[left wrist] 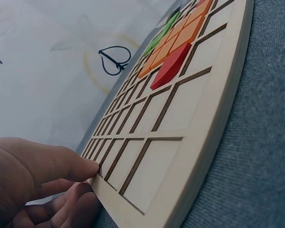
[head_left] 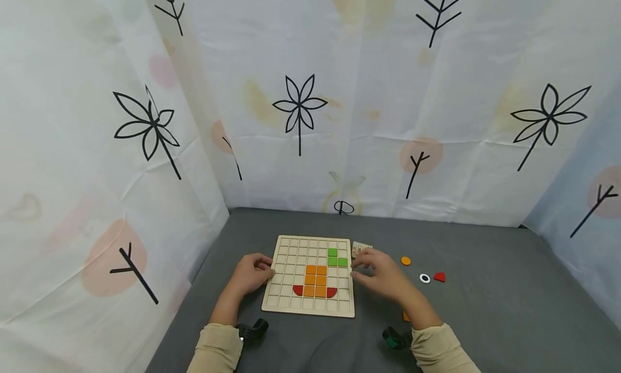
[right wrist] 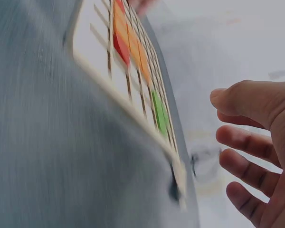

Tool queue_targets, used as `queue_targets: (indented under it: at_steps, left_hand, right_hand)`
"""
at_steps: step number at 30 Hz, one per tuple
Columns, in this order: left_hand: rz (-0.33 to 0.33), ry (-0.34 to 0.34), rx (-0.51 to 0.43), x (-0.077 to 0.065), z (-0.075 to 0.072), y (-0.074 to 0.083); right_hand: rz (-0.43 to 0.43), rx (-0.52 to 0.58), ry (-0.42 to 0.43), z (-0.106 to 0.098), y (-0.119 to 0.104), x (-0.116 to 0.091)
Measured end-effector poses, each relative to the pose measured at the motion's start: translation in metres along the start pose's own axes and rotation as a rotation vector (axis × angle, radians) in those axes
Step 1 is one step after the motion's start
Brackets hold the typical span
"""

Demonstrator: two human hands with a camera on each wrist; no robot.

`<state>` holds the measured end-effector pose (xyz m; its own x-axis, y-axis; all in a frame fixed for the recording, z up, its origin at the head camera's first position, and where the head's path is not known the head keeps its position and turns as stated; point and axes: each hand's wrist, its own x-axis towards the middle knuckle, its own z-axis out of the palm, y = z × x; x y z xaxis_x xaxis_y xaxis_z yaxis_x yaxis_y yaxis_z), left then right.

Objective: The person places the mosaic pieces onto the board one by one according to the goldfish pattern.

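Note:
A square wooden grid board (head_left: pixel 286 303) lies on the grey table. On it sit a block of orange squares (head_left: pixel 315 280), a red quarter-round piece (head_left: pixel 332 292) at each lower side of that block, and green squares (head_left: pixel 332 261) near the upper right. My left hand (head_left: pixel 253 274) grips the board's left edge, its thumb (left wrist: pixel 80 166) on the rim and the other fingers curled lower down. Beside the right edge hovers my right hand (head_left: pixel 380 275); in the right wrist view its fingers (right wrist: pixel 247 137) are spread and hold nothing.
Right of the board lie an orange disc (head_left: pixel 406 261), a white ring-like piece with a dark centre (head_left: pixel 425 278) and a red piece (head_left: pixel 439 277). An orange piece (head_left: pixel 406 317) is partly hidden by the right forearm. A small gridded card (head_left: pixel 360 247) lies behind the right hand.

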<state>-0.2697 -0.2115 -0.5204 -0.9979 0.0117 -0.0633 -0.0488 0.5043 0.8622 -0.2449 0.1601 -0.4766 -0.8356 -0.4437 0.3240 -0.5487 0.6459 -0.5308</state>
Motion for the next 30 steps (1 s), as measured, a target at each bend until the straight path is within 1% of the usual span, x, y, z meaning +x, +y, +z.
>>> queue_targets:
  at_steps: [5,8,11,15,19,24,30]
  left_hand:
    - [0.008,0.001,0.009,-0.001,-0.002,0.002]
    - [0.002,0.000,0.008,-0.002,-0.002,0.003]
    - [-0.007,0.002,0.008,-0.002,-0.001,0.002]
    - [-0.004,0.009,0.011,-0.002,0.000,0.003]
    - [-0.011,0.007,0.006,-0.003,0.001,0.002]
    - [-0.004,0.012,0.000,-0.002,0.001,0.002]
    - [-0.010,0.010,-0.014,-0.001,0.000,0.002]
  right_hand:
    - [0.102,-0.071,0.041,-0.032,0.032,-0.028]
    - [0.148,-0.101,0.066,-0.047,0.053,-0.044]
    - [0.185,-0.118,0.087,-0.058,0.072,-0.059]
    - [0.221,-0.127,0.107,-0.067,0.092,-0.075]
    - [0.252,-0.127,0.094,-0.071,0.103,-0.085]
    - [0.314,-0.119,0.059,-0.072,0.106,-0.089]
    - [0.316,-0.133,0.059,-0.071,0.107,-0.089]
